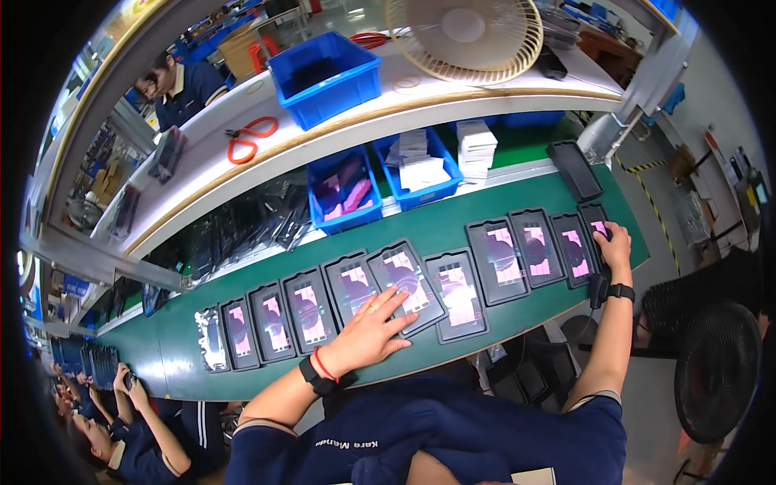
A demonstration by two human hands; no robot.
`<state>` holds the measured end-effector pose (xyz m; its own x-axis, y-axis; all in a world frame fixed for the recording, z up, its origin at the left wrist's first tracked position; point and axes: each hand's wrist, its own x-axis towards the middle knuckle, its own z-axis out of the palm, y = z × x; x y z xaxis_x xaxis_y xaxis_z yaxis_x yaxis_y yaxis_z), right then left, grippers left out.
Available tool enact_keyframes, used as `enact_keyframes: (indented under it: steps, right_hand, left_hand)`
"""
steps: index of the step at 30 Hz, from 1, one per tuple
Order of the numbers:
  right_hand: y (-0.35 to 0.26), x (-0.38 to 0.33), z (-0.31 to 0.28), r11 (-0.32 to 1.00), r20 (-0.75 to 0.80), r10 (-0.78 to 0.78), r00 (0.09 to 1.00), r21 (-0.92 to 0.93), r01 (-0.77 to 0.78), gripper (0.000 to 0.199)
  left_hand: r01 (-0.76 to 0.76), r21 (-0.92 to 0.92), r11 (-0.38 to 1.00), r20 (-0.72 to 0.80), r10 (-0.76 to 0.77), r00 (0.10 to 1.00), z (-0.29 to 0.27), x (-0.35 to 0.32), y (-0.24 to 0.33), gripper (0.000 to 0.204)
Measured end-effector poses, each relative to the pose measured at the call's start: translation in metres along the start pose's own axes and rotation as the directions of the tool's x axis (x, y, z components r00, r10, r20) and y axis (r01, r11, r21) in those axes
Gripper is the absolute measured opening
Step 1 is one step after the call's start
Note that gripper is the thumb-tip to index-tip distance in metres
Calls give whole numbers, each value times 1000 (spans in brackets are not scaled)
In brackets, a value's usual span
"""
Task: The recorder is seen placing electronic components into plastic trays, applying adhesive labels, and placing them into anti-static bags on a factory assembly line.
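Note:
A row of shallow black trays runs across the green table, most holding a flat pink-and-dark patterned piece. My left hand [373,330] lies with its fingers spread on the lower part of a tilted black tray [435,314] near the middle. Its fingertips touch the pink-and-dark piece [402,271] inside. At the right end of the row, my right hand [616,245] curls its fingers over the edge of a narrow-looking black tray [592,212], at the pink piece in it. Between my hands stand several more filled trays, among them a wide black tray [474,242].
Behind the row stand a blue bin of pink pieces [349,220], a blue bin of white cards [427,194] and a white card stack [475,149]. The shelf above bears red-handled cutters [252,140], a blue bin [331,105] and a fan [469,36]. Co-workers sit at left.

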<state>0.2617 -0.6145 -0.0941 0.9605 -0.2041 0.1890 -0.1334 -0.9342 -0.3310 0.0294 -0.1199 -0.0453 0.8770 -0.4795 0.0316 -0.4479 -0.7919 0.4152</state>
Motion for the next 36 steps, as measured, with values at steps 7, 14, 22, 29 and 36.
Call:
enact_keyframes:
  steps: [7,14,22,29,36]
  right_hand:
    - [-11,-11,-4,1000,2,18,1000,-24,-18,43]
    - [-50,-30,-2,997,69,-27,997,-76,32,42]
    - [-99,-32,-24,901,-44,143,989,-407,-149,41]
    - [-274,-60,-28,652,-10,-717,697,345,675,27]
    - [-393,-21,24,883,368,-436,821,-4,470,44]
  left_hand:
    - [-121,-84,989,-18,119,993,-19,-33,-30,39]
    - [-86,-16,996,113,87,990,-12,-31,-17,39]
    - [-150,-24,988,158,152,976,-8,-25,-32,55]
    - [35,-79,996,-53,-40,998,-22,-55,-44,83]
    - [184,52,982,29,-185,982,-16,-67,-35,77]
